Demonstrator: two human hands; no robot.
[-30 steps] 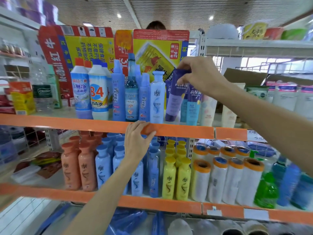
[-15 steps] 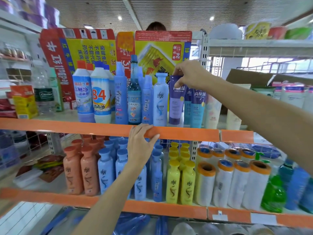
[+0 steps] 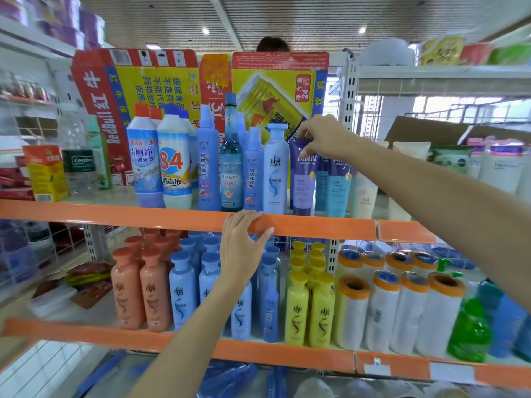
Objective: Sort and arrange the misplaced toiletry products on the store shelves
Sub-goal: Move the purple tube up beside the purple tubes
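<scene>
A purple tube (image 3: 302, 179) stands upright on the upper shelf, between a light-blue shampoo bottle (image 3: 275, 170) and several blue tubes (image 3: 334, 182). My right hand (image 3: 323, 136) pinches the purple tube's top end with its fingertips. My left hand (image 3: 244, 242) rests on the orange front rail (image 3: 115, 215) of the upper shelf, fingers curled over its edge. Further left on that shelf stand blue spray bottles (image 3: 207, 165) and white cleaner bottles (image 3: 173, 165).
The lower shelf carries orange (image 3: 140, 288), light-blue (image 3: 182, 288) and yellow bottles (image 3: 309, 308), then white rolls with orange caps (image 3: 402, 308) and a green bottle (image 3: 468, 331). Flattened Red Bull cardboard (image 3: 161, 81) stands behind the upper row. Someone's head shows above it.
The purple tube went from tilted in my right hand to standing upright on the shelf beside the blue tubes. My left hand stayed on the rail.
</scene>
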